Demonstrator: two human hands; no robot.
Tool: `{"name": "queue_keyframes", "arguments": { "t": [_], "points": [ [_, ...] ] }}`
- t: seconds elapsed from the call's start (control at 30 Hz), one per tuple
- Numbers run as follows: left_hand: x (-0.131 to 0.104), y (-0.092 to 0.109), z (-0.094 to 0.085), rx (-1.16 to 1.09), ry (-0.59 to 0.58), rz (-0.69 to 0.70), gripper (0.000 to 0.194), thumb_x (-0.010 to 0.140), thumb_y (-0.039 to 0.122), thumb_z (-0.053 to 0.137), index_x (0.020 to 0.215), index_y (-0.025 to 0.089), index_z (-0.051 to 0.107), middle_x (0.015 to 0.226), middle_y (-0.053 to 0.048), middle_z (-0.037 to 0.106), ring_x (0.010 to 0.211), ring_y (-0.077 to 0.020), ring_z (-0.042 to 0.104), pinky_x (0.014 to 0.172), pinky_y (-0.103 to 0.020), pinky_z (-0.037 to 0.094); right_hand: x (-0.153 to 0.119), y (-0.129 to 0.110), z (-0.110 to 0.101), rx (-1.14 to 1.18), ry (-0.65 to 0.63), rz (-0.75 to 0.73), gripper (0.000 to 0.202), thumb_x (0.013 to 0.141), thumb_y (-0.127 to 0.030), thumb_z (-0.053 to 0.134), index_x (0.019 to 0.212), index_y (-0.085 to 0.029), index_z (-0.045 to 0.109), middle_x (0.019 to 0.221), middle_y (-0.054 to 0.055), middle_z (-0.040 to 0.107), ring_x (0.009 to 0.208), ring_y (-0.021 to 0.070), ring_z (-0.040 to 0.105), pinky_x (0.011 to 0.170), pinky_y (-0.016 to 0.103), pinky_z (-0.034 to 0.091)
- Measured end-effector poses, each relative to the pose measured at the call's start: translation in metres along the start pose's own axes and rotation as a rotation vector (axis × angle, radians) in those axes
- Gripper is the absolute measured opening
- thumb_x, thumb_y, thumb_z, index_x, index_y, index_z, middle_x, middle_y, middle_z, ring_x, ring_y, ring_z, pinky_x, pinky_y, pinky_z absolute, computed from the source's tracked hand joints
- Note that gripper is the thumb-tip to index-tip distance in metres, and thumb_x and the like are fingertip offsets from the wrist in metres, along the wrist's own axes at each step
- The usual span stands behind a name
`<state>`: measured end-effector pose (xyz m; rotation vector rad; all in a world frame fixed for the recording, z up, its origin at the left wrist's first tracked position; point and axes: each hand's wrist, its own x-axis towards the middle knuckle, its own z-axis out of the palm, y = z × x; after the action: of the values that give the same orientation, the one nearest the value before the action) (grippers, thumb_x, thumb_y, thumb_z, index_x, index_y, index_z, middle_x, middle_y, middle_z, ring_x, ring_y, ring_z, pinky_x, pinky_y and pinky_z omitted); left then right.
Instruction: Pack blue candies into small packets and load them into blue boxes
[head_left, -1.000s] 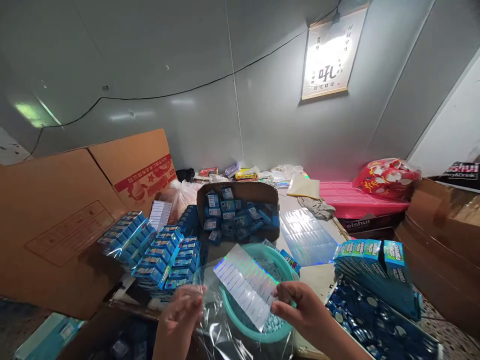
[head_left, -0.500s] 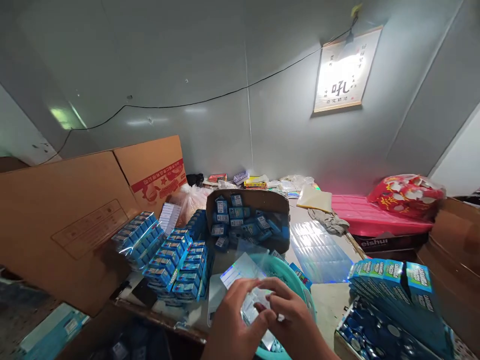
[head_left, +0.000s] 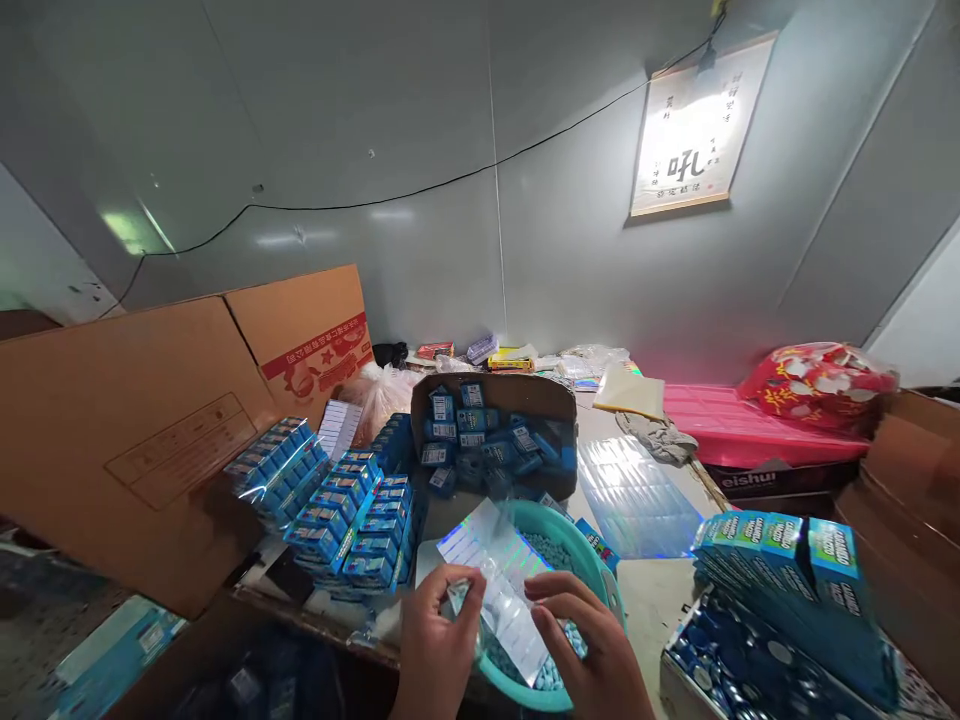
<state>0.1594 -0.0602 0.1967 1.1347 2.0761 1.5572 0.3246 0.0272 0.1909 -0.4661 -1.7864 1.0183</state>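
Note:
My left hand (head_left: 441,635) pinches a piece of clear plastic film (head_left: 457,598) between thumb and fingertips. How far the film reaches is hard to make out against the glare. My right hand (head_left: 589,635) hovers over the right side of a turquoise basin (head_left: 611,590), its fingers curved and apart with nothing seen in them. Small pale blue pellets (head_left: 551,550) lie in the basin. Across its left part rests a white printed sheet (head_left: 480,535) with shiny strips, partly hidden by the hands.
Stacked blue boxes (head_left: 337,515) stand left, beside a large carton (head_left: 150,430). An open carton of small blue packs (head_left: 499,390) lies behind the basin. Clear plastic sheets (head_left: 637,495) lie right of it. Blue printed cards (head_left: 776,545) sit above a box of dark blue shiny pieces (head_left: 720,655).
My hands have moved apart, the left one leftward and the right one rightward. More of the sheet and the pellets now shows between them. My view has shifted slightly.

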Motion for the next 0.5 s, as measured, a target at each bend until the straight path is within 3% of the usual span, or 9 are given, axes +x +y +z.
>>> {"name": "queue_keyframes", "arguments": {
  "t": [0.07,0.13,0.23,0.33,0.43,0.5],
  "points": [
    [-0.005,0.003,0.004,0.1,-0.009,0.149,0.023,0.087,0.043,0.064,0.079,0.022,0.07,0.085,-0.004,0.072,0.085,-0.0193,0.068,0.08,-0.03,0.052,-0.002,-0.011,-0.002,0.053,-0.058,-0.11,0.013,0.091,-0.015,0.058,0.082,-0.021,0.065,0.089,0.006,0.068,0.084,0.0169,0.067,0.077,0.025,0.054],
    [-0.009,0.004,0.009,0.133,-0.072,0.245,0.02,0.088,0.039,0.064,0.078,0.023,0.07,0.086,-0.004,0.072,0.085,-0.0185,0.068,0.078,-0.029,0.052,-0.005,-0.016,0.002,0.172,-0.14,-0.082,0.01,0.092,-0.017,0.057,0.09,-0.022,0.065,0.091,0.006,0.068,0.085,0.017,0.066,0.079,0.026,0.054],
    [-0.014,0.004,0.017,0.175,-0.178,0.254,0.021,0.088,0.038,0.064,0.077,0.021,0.07,0.092,-0.006,0.073,0.09,-0.0204,0.069,0.079,-0.031,0.053,-0.016,-0.008,0.012,0.395,-0.147,0.285,0.017,0.096,-0.036,0.056,0.096,-0.023,0.067,0.096,0.007,0.068,0.093,0.0201,0.065,0.086,0.032,0.054],
    [-0.017,0.002,0.024,0.223,-0.26,0.198,0.018,0.089,0.03,0.061,0.08,0.021,0.074,0.097,-0.008,0.075,0.092,-0.022,0.07,0.082,-0.034,0.055,-0.027,0.011,0.021,0.612,-0.097,0.608,0.036,0.087,-0.056,0.064,0.095,-0.022,0.068,0.094,0.006,0.066,0.096,0.0229,0.063,0.09,0.037,0.054],
    [-0.02,0.003,0.028,0.232,-0.287,0.161,0.021,0.088,0.018,0.059,0.095,0.023,0.077,0.104,-0.008,0.075,0.099,-0.0222,0.07,0.09,-0.036,0.056,-0.033,0.023,0.024,0.685,-0.039,0.705,0.043,0.077,-0.061,0.072,0.092,-0.021,0.069,0.094,0.005,0.064,0.096,0.0228,0.062,0.092,0.038,0.053],
    [-0.021,0.006,0.029,0.229,-0.225,0.17,0.023,0.089,0.019,0.056,0.098,0.023,0.077,0.108,-0.009,0.074,0.101,-0.0223,0.07,0.091,-0.036,0.057,-0.034,0.026,0.023,0.634,-0.002,0.713,0.041,0.075,-0.061,0.073,0.083,-0.021,0.068,0.089,0.004,0.063,0.09,0.0214,0.062,0.085,0.035,0.055]
  ]
}}
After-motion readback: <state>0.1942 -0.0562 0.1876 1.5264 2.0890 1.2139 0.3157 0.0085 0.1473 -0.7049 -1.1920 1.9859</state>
